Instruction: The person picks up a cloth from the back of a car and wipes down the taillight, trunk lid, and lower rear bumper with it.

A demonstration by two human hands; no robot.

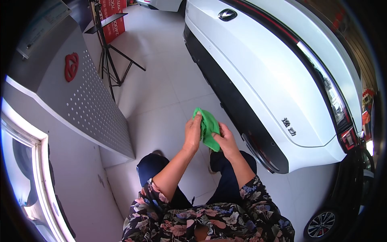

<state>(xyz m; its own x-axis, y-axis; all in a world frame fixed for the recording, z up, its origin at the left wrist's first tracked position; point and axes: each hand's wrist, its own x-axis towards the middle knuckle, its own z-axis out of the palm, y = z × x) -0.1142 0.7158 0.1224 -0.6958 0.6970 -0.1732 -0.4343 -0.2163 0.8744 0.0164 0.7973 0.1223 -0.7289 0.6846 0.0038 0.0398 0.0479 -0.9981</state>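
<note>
A bright green cloth (209,126) is bunched and partly folded between my two hands, in front of my knees. My left hand (193,131) grips its left side, with the thumb near the upper edge. On the other side my right hand (225,139) pinches the cloth, the thumb lying over its lower right part. Some of the fingers are hidden behind the fabric. Just right of my hands is the rear of a white car (262,76), with its black lower bumper (225,90) closest; neither hand touches it.
A grey counter with a perforated panel (90,94) and a red logo (71,66) stands on the left. Behind it are a black tripod stand (109,60) and a red sign (114,22). A dark car's wheel (321,224) shows at lower right. The floor (157,94) is light tile.
</note>
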